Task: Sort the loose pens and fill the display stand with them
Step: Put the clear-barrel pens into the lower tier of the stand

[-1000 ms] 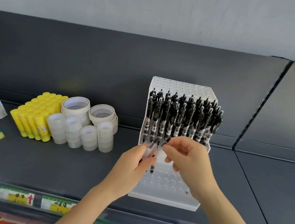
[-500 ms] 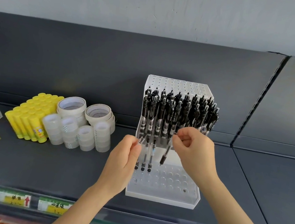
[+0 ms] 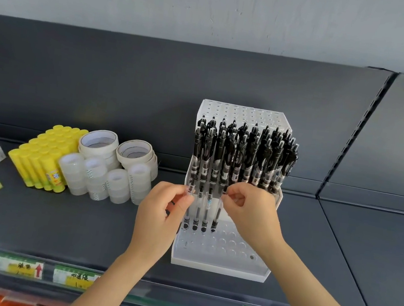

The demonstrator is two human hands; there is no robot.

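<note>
A pen (image 3: 217, 214) pinched by the right hand (image 3: 252, 211) is being seated in the front row of the display stand (image 3: 218, 268); the leftmost pen (image 3: 187, 215) is pinched by the left hand (image 3: 159, 211); the adjacent empty hole is likely targeted next

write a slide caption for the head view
Left hand pinches the leftmost pen and right hand the fourth pen in the lower row of the white display stand, under rows of black pens.
</note>
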